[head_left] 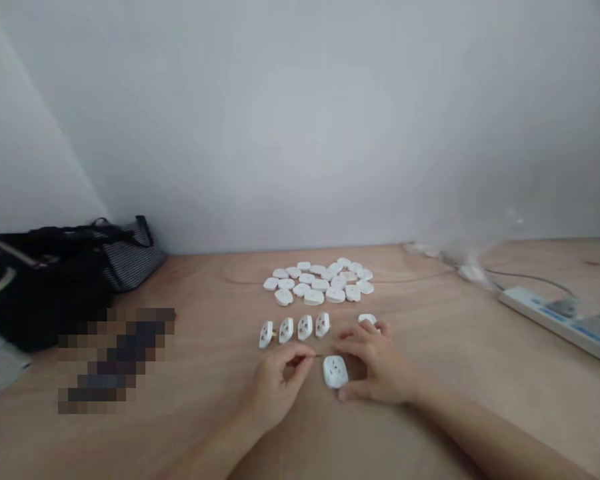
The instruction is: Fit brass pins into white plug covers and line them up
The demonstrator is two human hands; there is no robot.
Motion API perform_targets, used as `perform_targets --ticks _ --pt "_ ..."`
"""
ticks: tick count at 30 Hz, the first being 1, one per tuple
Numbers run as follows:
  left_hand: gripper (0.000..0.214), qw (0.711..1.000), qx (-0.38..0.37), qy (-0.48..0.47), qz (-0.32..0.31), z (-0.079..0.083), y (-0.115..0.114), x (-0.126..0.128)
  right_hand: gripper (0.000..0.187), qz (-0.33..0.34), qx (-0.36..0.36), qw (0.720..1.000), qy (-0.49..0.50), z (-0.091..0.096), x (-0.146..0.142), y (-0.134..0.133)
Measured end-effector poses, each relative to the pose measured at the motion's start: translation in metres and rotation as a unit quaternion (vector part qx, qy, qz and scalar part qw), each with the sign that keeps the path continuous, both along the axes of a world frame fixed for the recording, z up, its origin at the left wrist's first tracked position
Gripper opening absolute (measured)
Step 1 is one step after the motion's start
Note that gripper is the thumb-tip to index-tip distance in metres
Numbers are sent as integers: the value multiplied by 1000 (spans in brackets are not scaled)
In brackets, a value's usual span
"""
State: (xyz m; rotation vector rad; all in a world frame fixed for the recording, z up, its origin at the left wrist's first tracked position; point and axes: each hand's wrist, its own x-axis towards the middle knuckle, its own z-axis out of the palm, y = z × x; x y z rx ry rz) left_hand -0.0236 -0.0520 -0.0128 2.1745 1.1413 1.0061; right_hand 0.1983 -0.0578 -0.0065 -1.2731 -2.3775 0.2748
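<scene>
My left hand (275,387) pinches a thin metal pin (314,356) between thumb and fingertips, close to a white plastic socket piece (335,371) lying on the table. My right hand (375,363) grips that piece from its right side, with the thumb at its lower edge. Just beyond the hands, several matching white pieces (295,329) stand in a slanted row, and one more white piece (367,320) lies near my right fingertips. A heap of white pieces (317,280) spreads farther back.
The light wooden table (205,300) meets a grey wall (300,133) behind. A black bag (40,293) and striped pouch (133,260) sit at left, beside a pixelated patch (115,360). A white power strip (555,320) with a cable lies at right.
</scene>
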Motion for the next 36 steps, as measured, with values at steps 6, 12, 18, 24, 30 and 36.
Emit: perform_targets --ticks 6,12,18,24,30,36 --pt "15 999 -11 -28 -36 -4 2 4 44 -2 -8 1000 17 -7 -2 1" --pt "16 999 1 -7 -32 -3 -2 3 45 -10 21 998 66 -13 -5 2" --pt "16 998 29 29 -44 0 -5 4 43 -5 47 996 80 -14 -8 -1" --pt "18 997 55 26 -49 -2 -6 3 44 8 64 994 88 -12 -10 -1" --pt "16 992 98 -6 -80 -5 -5 4 43 10 76 991 107 -12 -9 -3" --pt "17 984 157 30 -79 -1 -6 5 41 7 93 988 123 -10 -8 -2"
